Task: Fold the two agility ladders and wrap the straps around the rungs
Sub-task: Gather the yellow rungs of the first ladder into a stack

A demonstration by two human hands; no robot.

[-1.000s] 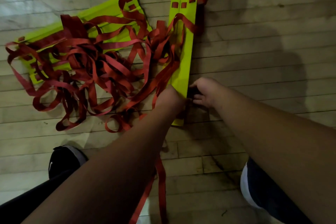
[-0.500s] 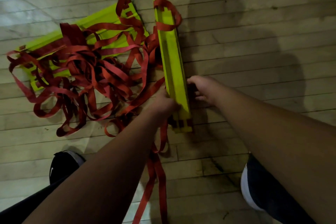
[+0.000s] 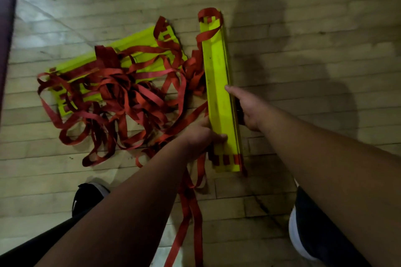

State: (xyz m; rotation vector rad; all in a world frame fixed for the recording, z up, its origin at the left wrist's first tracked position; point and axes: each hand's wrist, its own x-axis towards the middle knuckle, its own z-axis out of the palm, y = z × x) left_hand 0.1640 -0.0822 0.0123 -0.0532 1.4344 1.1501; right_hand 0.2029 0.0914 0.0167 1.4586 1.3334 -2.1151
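A stacked bundle of yellow rungs (image 3: 218, 84) stands on edge on the wooden floor, running away from me. My left hand (image 3: 201, 135) grips its near left side, thumb over the top face. My right hand (image 3: 247, 107) holds the right side, its index finger stretched along the top edge. Red straps (image 3: 191, 208) trail from the bundle's near end towards me. To the left lies a second pile of yellow rungs (image 3: 138, 41), flat on the floor under a big tangle of red straps (image 3: 121, 97).
Pale wooden floorboards (image 3: 314, 54) run across the whole view. My left shoe (image 3: 86, 196) stands at the lower left and my right shoe (image 3: 303, 236) at the lower right. A dark vertical edge (image 3: 6, 28) borders the far left.
The rung bundle has turned from lying slanted to standing on edge and has shifted right. Both hands have moved up along its sides, and the strap loop now wraps its far end.
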